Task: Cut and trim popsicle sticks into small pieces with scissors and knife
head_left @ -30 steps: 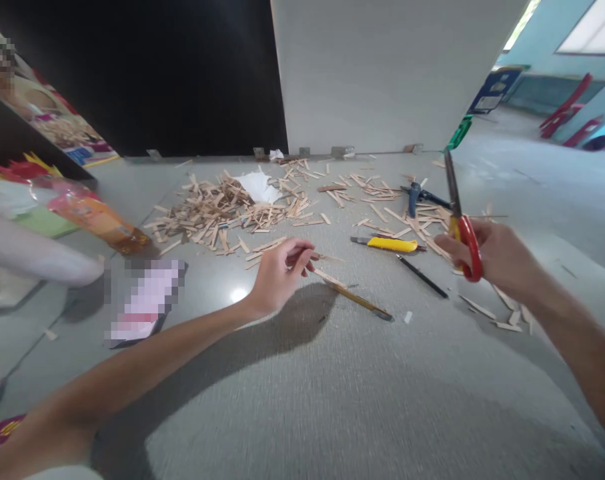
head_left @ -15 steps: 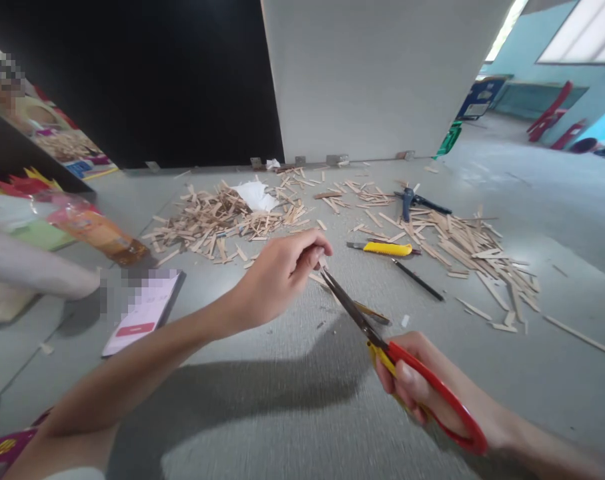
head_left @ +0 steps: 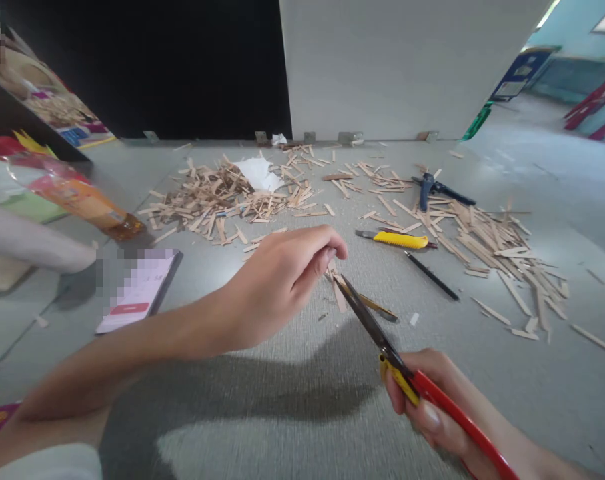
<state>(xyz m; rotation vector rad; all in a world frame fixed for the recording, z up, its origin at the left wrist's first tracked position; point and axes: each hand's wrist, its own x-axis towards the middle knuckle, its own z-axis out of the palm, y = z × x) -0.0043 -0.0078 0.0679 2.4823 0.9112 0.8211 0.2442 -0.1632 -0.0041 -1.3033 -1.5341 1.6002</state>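
Observation:
My left hand (head_left: 287, 287) is closed in a pinch above the grey floor. Between its thumb and fingertips is a small pale wooden strip (head_left: 333, 271), partly hidden by the fingers. My right hand (head_left: 457, 407) grips scissors (head_left: 371, 325) with red and yellow handles. Their dark blades point up and left, nearly together, with the tips right at the strip. Beneath the blades, a thin yellowish-brown tool (head_left: 377, 309) lies on the floor, partly covered. A yellow utility knife (head_left: 401, 240) and a black pencil-like stick (head_left: 432, 276) lie beyond the scissors.
Short wooden pieces form a pile (head_left: 197, 200) at left, with white paper (head_left: 259, 175) on it. Longer strips (head_left: 502, 243) lie at right near a dark clamp-like tool (head_left: 426, 190). A phone (head_left: 142, 293), a bottle (head_left: 92, 207) and another person's limb (head_left: 37, 233) are at left.
The view has shifted, so the floor items appear further right and higher. Both hands are slightly lower relative to them. The scissor tips stay by the strip, which shows more now.

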